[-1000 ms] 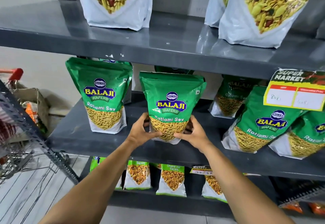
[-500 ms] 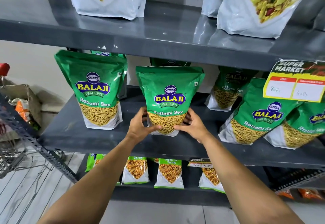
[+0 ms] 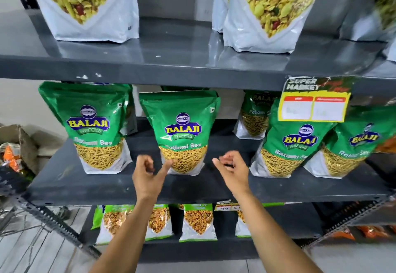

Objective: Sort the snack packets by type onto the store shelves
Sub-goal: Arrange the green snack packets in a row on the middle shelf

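A green Ratlami Sev packet (image 3: pixel 181 131) stands upright on the middle grey shelf (image 3: pixel 70 185), between another green packet (image 3: pixel 90 127) on the left and two leaning ones (image 3: pixel 293 142) on the right. My left hand (image 3: pixel 147 174) is just in front of its lower left corner, fingers loosely curled, the thumb close to or touching the packet. My right hand (image 3: pixel 233 170) hovers a little to the right of the packet, apart from it, fingers loosely curled, holding nothing.
White mixture packets (image 3: pixel 90 9) stand on the top shelf (image 3: pixel 171 67). Smaller green-and-white packets (image 3: pixel 198 222) line the bottom shelf. A yellow price tag (image 3: pixel 314 104) hangs from the upper shelf edge. A wire trolley (image 3: pixel 25 215) and a cardboard box (image 3: pixel 19 144) sit at the left.
Both hands have let go of the middle green packet and drawn back and apart; the packet stands on the shelf by itself. The camera has tilted up a little.
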